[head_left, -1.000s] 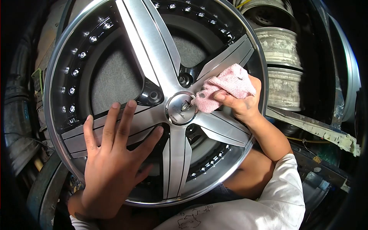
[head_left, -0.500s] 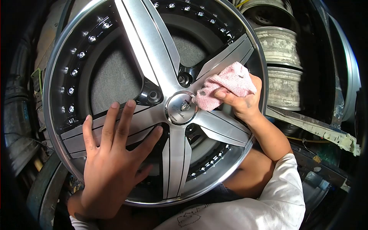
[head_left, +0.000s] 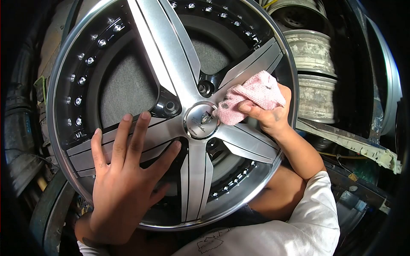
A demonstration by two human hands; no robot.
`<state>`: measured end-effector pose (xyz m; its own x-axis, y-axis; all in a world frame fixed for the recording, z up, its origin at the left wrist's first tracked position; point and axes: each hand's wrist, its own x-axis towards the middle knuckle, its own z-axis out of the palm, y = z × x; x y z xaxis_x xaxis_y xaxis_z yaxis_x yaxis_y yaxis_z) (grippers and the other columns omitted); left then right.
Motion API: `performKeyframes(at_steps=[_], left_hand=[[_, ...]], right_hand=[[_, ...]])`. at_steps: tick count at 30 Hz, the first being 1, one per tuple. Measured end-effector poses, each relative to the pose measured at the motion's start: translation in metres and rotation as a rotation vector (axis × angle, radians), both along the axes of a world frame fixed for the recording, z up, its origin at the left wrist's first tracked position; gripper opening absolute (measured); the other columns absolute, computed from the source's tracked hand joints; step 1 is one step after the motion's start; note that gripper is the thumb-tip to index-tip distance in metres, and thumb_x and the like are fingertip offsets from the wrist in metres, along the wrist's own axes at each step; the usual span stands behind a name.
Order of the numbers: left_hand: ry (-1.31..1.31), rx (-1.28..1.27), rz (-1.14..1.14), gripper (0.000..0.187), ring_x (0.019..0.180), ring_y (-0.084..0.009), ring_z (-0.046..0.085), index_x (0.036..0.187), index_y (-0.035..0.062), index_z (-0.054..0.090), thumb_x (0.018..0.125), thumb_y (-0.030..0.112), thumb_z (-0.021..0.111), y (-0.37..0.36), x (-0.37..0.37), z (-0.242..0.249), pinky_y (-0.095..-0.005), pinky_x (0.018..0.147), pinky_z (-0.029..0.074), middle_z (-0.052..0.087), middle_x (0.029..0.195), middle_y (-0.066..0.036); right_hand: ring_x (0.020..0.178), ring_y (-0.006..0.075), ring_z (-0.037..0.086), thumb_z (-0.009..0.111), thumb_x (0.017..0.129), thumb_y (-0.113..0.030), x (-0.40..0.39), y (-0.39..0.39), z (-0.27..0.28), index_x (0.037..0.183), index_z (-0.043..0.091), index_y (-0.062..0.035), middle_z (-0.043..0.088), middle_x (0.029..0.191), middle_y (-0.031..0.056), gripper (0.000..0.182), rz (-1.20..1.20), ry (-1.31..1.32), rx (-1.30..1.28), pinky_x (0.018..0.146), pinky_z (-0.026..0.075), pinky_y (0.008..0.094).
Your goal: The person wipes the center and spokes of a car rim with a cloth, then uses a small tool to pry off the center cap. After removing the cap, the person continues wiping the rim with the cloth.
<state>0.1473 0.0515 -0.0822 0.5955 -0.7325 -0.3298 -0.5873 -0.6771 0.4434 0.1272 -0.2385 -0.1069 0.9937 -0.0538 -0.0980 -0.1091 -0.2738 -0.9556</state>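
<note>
A large silver and black alloy wheel point(head_left: 197, 170) with broad spokes fills the middle of the view, face up. Its round center cap point(head_left: 198, 128) bears a small emblem and lettering. My left hand point(head_left: 126, 175) lies with spread fingers over the lower-left spoke. In my right hand point(head_left: 275, 115) is a bunched pink cloth point(head_left: 250, 96) with dark stains, gripped between thumb and fingers. The cloth is at the right edge of the center cap, over the base of the right-hand spokes. Most of the right fingers are hidden behind the cloth.
Worn, whitish steel rims point(head_left: 316, 98) are stacked at the right. A metal beam with peeling edges point(head_left: 354, 143) runs below them. Dark metal parts point(head_left: 21, 141) crowd the left side. My leg point(head_left: 279, 192) is under the wheel's lower-right edge.
The pink cloth and right thumb have shifted very slightly at the edge of the center cap. My left hand stays in nearly the same place.
</note>
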Motion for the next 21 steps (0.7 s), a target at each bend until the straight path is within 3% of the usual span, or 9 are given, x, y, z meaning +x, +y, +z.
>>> performKeyframes(at_steps=[21], left_hand=[[-0.003, -0.003, 0.009, 0.071, 0.135, -0.0371, 0.026, 0.12, 0.0291, 0.057, 0.055, 0.024, 0.084, -0.0007, -0.0005, 0.0002, -0.0669, 0.101, 0.021, 0.028, 0.145, -0.016]], right_hand=[[0.077, 0.0145, 0.068, 0.075, 0.067, 0.007, -0.0034, -0.0021, -0.0019, 0.094, 0.064, 0.0077, 0.07, 0.084, 0.0117, 0.029, 0.061, -0.013, 0.025, 0.072, 0.055, 0.0258]])
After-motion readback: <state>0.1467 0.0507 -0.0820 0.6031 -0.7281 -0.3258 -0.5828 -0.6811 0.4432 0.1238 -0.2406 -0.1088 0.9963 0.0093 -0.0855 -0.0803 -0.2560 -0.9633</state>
